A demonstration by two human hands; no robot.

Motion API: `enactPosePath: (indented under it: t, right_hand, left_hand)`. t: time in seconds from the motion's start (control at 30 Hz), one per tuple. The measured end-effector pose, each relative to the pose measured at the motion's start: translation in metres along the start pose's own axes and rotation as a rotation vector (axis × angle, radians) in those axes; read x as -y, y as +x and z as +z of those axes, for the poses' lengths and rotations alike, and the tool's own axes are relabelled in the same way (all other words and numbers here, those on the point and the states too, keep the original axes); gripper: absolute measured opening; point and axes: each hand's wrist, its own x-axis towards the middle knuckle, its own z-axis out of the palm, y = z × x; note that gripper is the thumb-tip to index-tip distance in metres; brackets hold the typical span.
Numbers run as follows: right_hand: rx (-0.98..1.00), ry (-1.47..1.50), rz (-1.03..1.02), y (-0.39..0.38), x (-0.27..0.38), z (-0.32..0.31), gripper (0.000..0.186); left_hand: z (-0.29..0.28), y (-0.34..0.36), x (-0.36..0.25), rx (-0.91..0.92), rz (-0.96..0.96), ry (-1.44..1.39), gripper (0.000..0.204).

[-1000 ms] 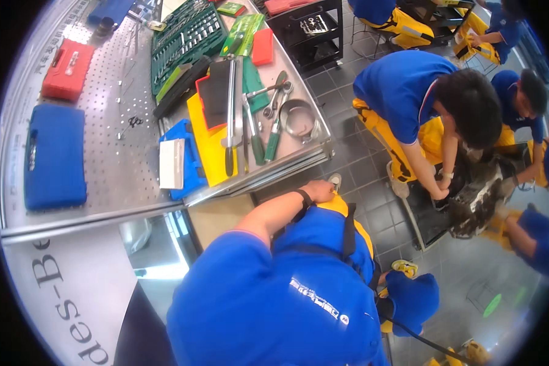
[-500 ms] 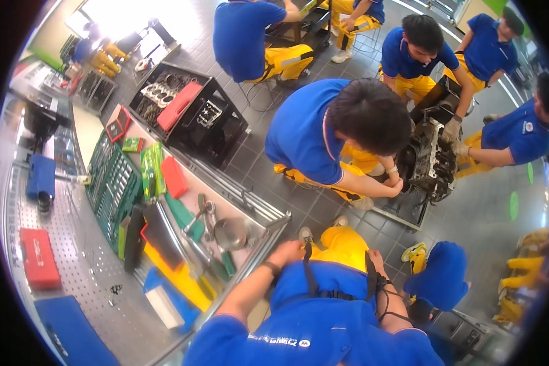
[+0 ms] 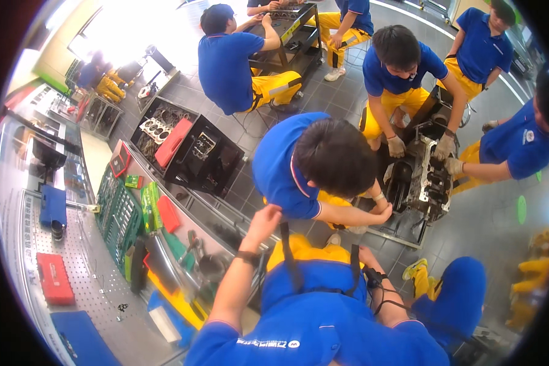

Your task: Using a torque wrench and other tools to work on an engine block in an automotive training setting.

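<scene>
My left hand (image 3: 265,227) is raised in front of me, between the workbench and a seated co-worker's back. Its fingers look loosely curled together, with nothing visible in them. My right hand (image 3: 367,257) is low at my right side by a dark strap (image 3: 355,268); its fingers are mostly hidden. Ahead on the right stands a metal engine block (image 3: 422,189). Two co-workers' gloved hands (image 3: 443,147) touch it or are close to it. Nearer to me, the seated co-worker leans forward with hands (image 3: 381,213) together beside the block.
On my left, the workbench holds a green socket set (image 3: 117,210), a red case (image 3: 168,213), a yellow tray (image 3: 175,302) and a round metal bowl (image 3: 212,267). A black cart (image 3: 210,161) with engine parts stands beyond it. Another person (image 3: 454,299) is low at my right.
My left hand has lifted from my waist, up and forward. My view has shifted. The co-worker behind the engine has lowered a gloved hand to the block's left side.
</scene>
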Motion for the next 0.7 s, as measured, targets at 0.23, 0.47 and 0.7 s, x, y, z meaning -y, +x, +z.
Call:
enactPosePath:
  t: [0.23,0.47,0.7]
  right_hand:
    - [0.269,-0.048,-0.521,0.011,0.18,-0.062,0.038]
    - [0.37,-0.202,-0.535,-0.025,0.335,-0.069,0.043]
    - [0.304,-0.003,-0.266,-0.009,0.412,-0.028,0.045]
  left_hand:
    - [-0.033,0.087,-0.045,0.006,0.014,-0.261,0.023]
    - [-0.008,0.172,-0.12,0.657,-0.218,0.31,0.039]
    - [-0.025,0.238,-0.118,1.346,-0.137,-0.088,0.041]
